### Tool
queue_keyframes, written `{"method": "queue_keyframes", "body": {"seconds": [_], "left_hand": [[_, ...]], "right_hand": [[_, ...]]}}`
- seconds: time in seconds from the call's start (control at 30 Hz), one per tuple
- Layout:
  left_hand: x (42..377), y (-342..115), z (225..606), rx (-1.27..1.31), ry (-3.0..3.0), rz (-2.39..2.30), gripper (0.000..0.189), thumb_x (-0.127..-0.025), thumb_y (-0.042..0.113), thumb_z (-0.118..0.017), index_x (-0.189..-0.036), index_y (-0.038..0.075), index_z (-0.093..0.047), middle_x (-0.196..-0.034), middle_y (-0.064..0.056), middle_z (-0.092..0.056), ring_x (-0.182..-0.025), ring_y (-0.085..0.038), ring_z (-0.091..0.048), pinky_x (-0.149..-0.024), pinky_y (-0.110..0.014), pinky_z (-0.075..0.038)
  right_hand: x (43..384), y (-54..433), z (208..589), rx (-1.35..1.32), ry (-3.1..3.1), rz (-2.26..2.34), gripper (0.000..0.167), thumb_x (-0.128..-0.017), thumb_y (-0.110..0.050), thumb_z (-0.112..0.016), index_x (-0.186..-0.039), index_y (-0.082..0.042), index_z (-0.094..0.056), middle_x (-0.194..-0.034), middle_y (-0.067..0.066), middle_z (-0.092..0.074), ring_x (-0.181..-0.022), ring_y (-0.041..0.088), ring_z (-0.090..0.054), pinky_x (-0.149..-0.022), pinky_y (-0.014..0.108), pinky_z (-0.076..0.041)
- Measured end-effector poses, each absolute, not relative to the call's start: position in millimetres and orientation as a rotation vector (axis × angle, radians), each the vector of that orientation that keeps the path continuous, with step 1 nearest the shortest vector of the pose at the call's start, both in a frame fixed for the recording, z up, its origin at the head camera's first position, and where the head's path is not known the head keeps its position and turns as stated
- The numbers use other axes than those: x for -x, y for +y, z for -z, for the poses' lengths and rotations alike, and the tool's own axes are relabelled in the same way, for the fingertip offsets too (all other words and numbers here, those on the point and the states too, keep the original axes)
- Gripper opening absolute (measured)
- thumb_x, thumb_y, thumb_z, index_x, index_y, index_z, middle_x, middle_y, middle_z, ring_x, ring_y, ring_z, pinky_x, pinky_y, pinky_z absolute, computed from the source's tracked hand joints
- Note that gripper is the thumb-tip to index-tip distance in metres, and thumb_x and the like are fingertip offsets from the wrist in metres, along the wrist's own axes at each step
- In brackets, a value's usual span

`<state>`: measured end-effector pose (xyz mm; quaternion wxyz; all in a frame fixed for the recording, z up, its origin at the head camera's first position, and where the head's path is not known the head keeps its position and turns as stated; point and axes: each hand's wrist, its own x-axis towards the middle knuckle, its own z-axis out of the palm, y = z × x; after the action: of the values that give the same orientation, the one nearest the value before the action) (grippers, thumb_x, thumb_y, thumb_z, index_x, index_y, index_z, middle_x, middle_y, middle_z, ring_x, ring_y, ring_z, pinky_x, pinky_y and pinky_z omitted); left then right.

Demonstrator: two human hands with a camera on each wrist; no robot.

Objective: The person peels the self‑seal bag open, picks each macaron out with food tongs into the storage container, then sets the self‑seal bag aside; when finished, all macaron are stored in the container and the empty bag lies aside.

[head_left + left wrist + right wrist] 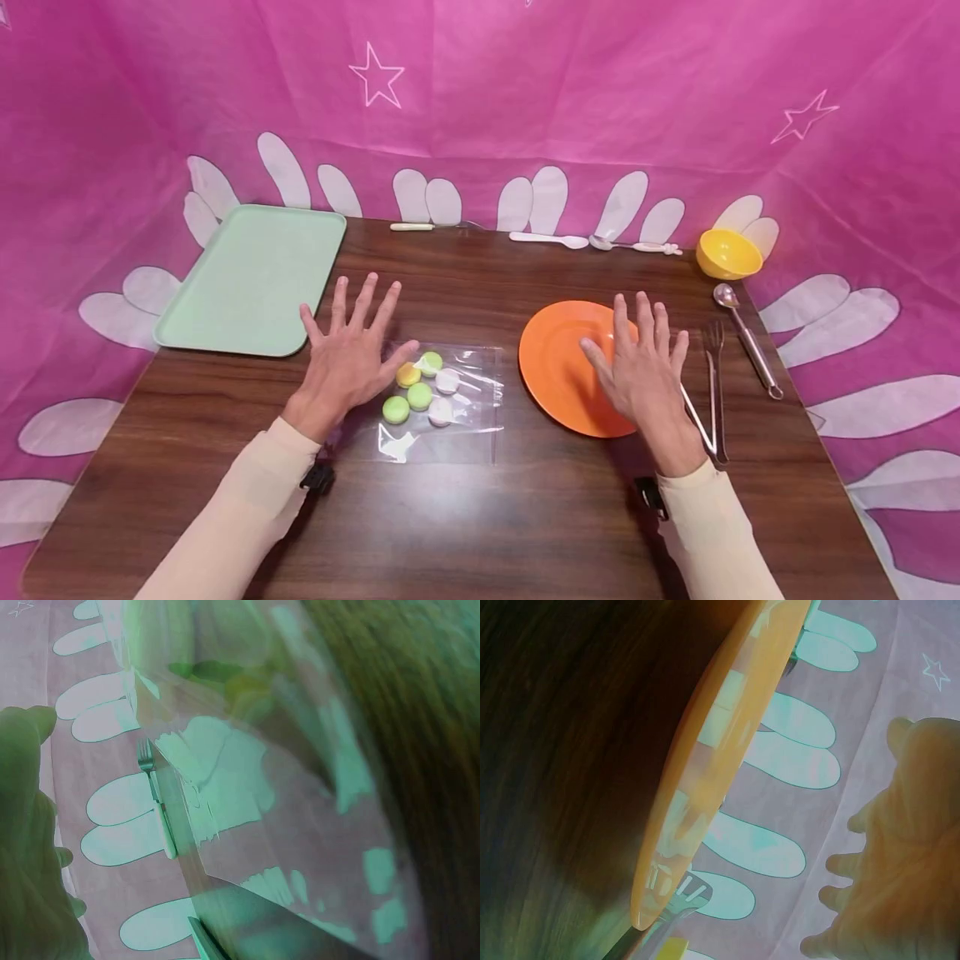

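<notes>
My left hand (347, 362) hovers with spread fingers at the left side of a clear plastic bag (468, 442). Several round macarons (419, 397), green, pale pink and one yellow-orange, lie in or under the bag; which one I cannot tell. Over the right part of an orange plate (558, 367) is my right hand (645, 375), its fingers spread too and holding nothing. The left wrist view shows the shiny bag (225, 772) close up beside the hand. In the right wrist view the plate (705, 765) appears edge-on, apart from the palm.
A pale green tray (255, 283) lies at the back left. Along the back edge are a fork (412, 227), a white spoon (547, 240) and another spoon (630, 246). At right are a yellow bowl (727, 254), a metal ladle (750, 342) and metal tongs (716, 400).
</notes>
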<state>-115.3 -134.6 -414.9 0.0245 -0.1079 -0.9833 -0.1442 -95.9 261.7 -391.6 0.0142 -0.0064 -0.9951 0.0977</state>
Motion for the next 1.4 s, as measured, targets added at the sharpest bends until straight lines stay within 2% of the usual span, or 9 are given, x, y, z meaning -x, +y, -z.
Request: {"method": "queue_keyframes", "body": {"seconds": [0.4,0.6,0.7,0.87,1.0,1.1,1.2,1.3,1.4], "left_hand": [[113.9,-129.8,411.0,0.351,-3.002,0.442,0.09,-0.102,0.068,-0.052,-0.174,0.029,-0.014,-0.183,-0.011,-0.011,-0.169,-0.047,0.003,-0.117,-0.091,0.001],[112.9,-126.7,408.5,0.354,-3.017,0.432,0.09,-0.102,0.067,-0.052,-0.174,0.029,-0.012,-0.183,-0.01,-0.01,-0.169,-0.047,0.004,-0.118,-0.091,0.001],[109.6,-121.5,406.9,0.384,-3.051,0.437,0.09,-0.104,0.065,-0.052,-0.175,0.027,-0.011,-0.183,-0.01,-0.009,-0.169,-0.046,0.001,-0.119,-0.09,-0.003],[94.2,-102.7,408.0,0.583,-3.121,0.487,0.09,-0.106,0.061,-0.053,-0.175,0.021,-0.01,-0.183,-0.009,-0.01,-0.17,-0.042,-0.006,-0.121,-0.087,-0.01],[76.1,-83.7,411.4,0.811,-3.135,0.509,0.086,-0.105,0.059,-0.059,-0.173,0.021,-0.023,-0.182,-0.008,-0.018,-0.169,-0.039,-0.011,-0.12,-0.087,-0.015],[66.7,-72.1,415.7,0.904,-3.135,0.485,0.082,-0.103,0.058,-0.063,-0.17,0.02,-0.034,-0.18,-0.008,-0.025,-0.169,-0.038,-0.017,-0.12,-0.087,-0.018],[62.0,-65.3,420.9,0.927,-3.144,0.429,0.081,-0.101,0.059,-0.066,-0.167,0.019,-0.041,-0.179,-0.007,-0.029,-0.168,-0.039,-0.02,-0.12,-0.087,-0.02],[59.9,-62.9,425.9,0.941,-3.165,0.351,0.083,-0.099,0.062,-0.066,-0.165,0.017,-0.043,-0.179,-0.007,-0.029,-0.168,-0.039,-0.019,-0.12,-0.086,-0.02],[58.5,-62.9,428.6,0.951,-3.173,0.291,0.086,-0.098,0.064,-0.066,-0.165,0.016,-0.044,-0.179,-0.008,-0.028,-0.168,-0.039,-0.018,-0.12,-0.086,-0.021]], "right_hand": [[89.9,262.7,390.2,0.008,-3.062,-0.295,0.089,-0.109,-0.064,-0.043,-0.174,-0.015,-0.008,-0.179,0.027,-0.008,-0.165,0.053,-0.005,-0.123,0.085,-0.006],[88.3,260.9,393.0,0.011,-3.028,-0.283,0.089,-0.107,-0.058,-0.053,-0.173,-0.011,-0.015,-0.177,0.028,-0.014,-0.164,0.053,-0.01,-0.123,0.085,-0.009],[87.0,257.9,396.3,0.036,-3.029,-0.3,0.091,-0.105,-0.054,-0.06,-0.172,-0.008,-0.017,-0.176,0.03,-0.016,-0.164,0.053,-0.012,-0.124,0.084,-0.01],[82.8,250.5,404.0,0.075,-3.049,-0.355,0.092,-0.101,-0.045,-0.069,-0.168,-0.002,-0.023,-0.174,0.033,-0.015,-0.163,0.055,-0.012,-0.126,0.082,-0.009],[75.9,241.4,409.6,0.037,-3.029,-0.359,0.085,-0.099,-0.038,-0.072,-0.162,0.003,-0.032,-0.168,0.036,-0.025,-0.158,0.054,-0.023,-0.128,0.074,-0.018],[69.2,231.6,411.0,-0.032,-2.974,-0.4,0.075,-0.098,-0.032,-0.074,-0.155,0.005,-0.042,-0.159,0.036,-0.038,-0.15,0.053,-0.035,-0.122,0.069,-0.027],[59.6,218.7,411.6,-0.117,-2.893,-0.448,0.059,-0.096,-0.025,-0.077,-0.142,0.005,-0.056,-0.144,0.035,-0.054,-0.136,0.052,-0.05,-0.113,0.068,-0.039],[46.0,201.4,412.6,-0.199,-2.863,-0.495,0.038,-0.095,-0.022,-0.079,-0.123,0.002,-0.069,-0.119,0.028,-0.069,-0.109,0.047,-0.066,-0.096,0.061,-0.053],[31.5,180.6,413.1,-0.264,-2.934,-0.595,0.02,-0.094,-0.019,-0.081,-0.106,-0.005,-0.074,-0.093,0.014,-0.073,-0.083,0.032,-0.07,-0.077,0.048,-0.058]]}}
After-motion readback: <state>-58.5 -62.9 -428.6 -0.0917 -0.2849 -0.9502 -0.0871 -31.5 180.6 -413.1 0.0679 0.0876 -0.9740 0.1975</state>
